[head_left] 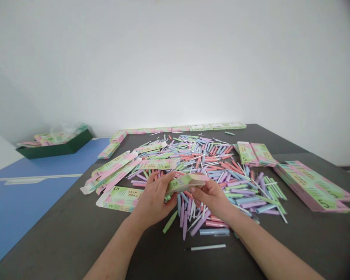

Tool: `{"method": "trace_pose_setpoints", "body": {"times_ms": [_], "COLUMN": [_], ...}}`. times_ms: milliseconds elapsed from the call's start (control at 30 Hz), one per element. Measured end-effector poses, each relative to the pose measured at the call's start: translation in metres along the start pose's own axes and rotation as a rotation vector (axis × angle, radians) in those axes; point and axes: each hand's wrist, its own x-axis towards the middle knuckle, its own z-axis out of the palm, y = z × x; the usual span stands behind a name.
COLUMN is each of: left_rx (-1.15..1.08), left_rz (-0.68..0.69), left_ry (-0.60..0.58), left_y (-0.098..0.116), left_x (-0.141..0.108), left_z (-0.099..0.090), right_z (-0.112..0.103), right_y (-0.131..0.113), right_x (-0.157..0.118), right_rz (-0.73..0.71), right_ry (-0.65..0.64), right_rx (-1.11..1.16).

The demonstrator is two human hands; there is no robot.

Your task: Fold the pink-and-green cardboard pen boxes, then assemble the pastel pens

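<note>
The left hand (156, 198) has its fingers curled around a small pink-and-green box (181, 183), and the right hand (212, 196) closes its thumb and fingers on the end flap of the same box. The box is held just above a heap of pastel pens (189, 146) on the dark surface (76, 233). Nearest the person lies a single white refill (208, 247). Flat cartons (115, 167) lie left of the heap, and long boxes (309, 186) to its right. Farther left, a green tray (72, 143) stands on a blue surface (23, 206).
</note>
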Motion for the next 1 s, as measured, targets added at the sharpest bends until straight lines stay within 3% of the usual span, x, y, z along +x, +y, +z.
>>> {"method": "trace_pose_setpoints", "body": {"times_ms": [200, 433, 667, 867, 1000], "left_rx": [0.173, 0.062, 0.028, 0.011, 0.019], "left_rz": [0.064, -0.014, 0.031, 0.048, 0.093], "left_ry": [0.098, 0.096, 0.015, -0.033, -0.064], "left_y": [0.007, 0.002, 0.003, 0.004, 0.004], "left_x": [0.001, 0.001, 0.003, 0.004, 0.003], "left_z": [0.002, 0.005, 0.002, 0.003, 0.004], "right_z": [0.010, -0.002, -0.001, -0.003, -0.001], "right_y": [0.006, 0.006, 0.001, -0.004, -0.006], "right_x": [-0.003, -0.006, -0.004, -0.010, -0.008], "right_rz": [0.034, -0.045, -0.001, -0.137, -0.095], "right_ry": [-0.003, -0.079, 0.052, 0.144, 0.232], "right_rx": [0.079, 0.175, -0.153, -0.401, -0.404]}}
